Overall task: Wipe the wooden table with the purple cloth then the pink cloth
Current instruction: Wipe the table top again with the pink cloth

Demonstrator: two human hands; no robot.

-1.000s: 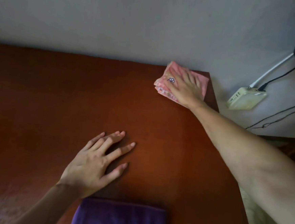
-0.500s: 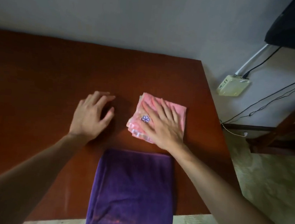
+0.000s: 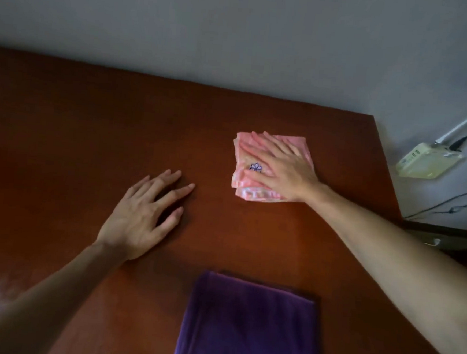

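Observation:
A folded pink cloth (image 3: pixel 243 183) with a small purple flower mark lies on the wooden table (image 3: pixel 62 135), right of the middle. My right hand (image 3: pixel 280 169) presses flat on it with straight, spread fingers. My left hand (image 3: pixel 142 214) rests flat on the bare wood to the left, fingers spread. A folded purple cloth (image 3: pixel 245 326) lies at the near edge of the table, untouched by either hand.
A grey wall runs behind the table. Past the table's right edge a pale power adapter (image 3: pixel 426 162) hangs on the wall with a white conduit and black cables (image 3: pixel 448 205) running off it.
My right hand slid the pink cloth from the far right corner toward me, then back away again. My left hand stayed flat on the wood.

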